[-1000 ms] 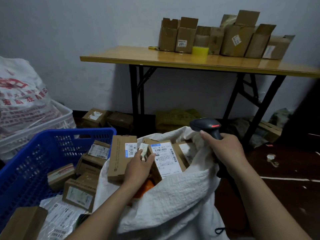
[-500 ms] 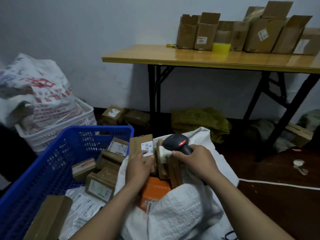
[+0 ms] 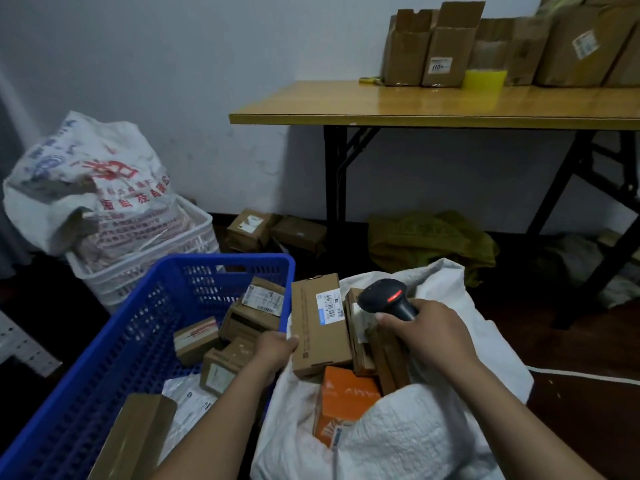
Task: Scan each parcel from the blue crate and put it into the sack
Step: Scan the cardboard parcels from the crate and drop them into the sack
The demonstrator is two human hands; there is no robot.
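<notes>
Both hands are working at the mouth of the sack. The left hand point(image 3: 277, 348) is curling its fingers onto the left edge of a long brown parcel point(image 3: 320, 337), which is standing on end just inside the open white sack point(image 3: 415, 445), its blue-and-white label facing the camera. The right hand point(image 3: 427, 336) is wrapping tight round the handle of the black scanner point(image 3: 382, 299), whose head is glowing red just beside the parcel's upper right corner, above other cartons packed in there. An orange box point(image 3: 346, 400) is lying lower in the sack, right under the parcel. The blue crate point(image 3: 121, 358) is sitting just left of the sack, holding several small brown parcels point(image 3: 256, 306). Behind it, a white crate point(image 3: 145, 271) is carrying a printed bag point(image 3: 86, 178), and the worktop point(image 3: 415, 105) is bearing a row of open cartons point(image 3: 446, 46).
</notes>
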